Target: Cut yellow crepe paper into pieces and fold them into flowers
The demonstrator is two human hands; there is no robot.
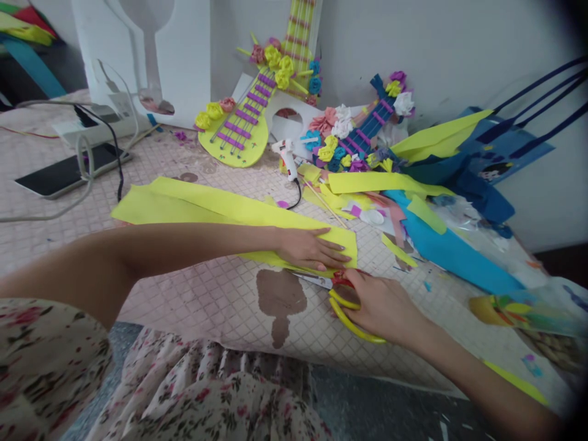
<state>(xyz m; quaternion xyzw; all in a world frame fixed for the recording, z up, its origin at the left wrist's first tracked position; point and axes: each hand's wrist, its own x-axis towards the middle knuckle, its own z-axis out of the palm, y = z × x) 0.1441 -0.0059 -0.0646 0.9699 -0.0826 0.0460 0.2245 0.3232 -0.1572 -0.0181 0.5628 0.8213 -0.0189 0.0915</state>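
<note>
The yellow foam sheet lies long and flat across the quilted pink mat. The left hand rests on its right end, grip spread and palm down. Just below that end, the right hand has its grip closed through the yellow loops of the scissors. The blades point in under the sheet's near edge, close to the left fingertips.

Behind the sheet's right end stands a white glue gun, and its black cord curls down to the sheet's far edge. A thin wooden stick lies beside it. To the right of the sheet the mat is crowded. There are yellow strips and scraps, a blue foam sheet and, farther back, a flower-covered blue guitar model and a blue bag. A yellow guitar model leans against the wall behind the sheet's middle. Beyond the sheet's left end lie a phone and a power strip, and a black cable runs down to the sheet's corner.

In front of the sheet the mat is mostly bare apart from a brown patch below the left hand. The mat's near edge folds down towards the person's flowered dress.
</note>
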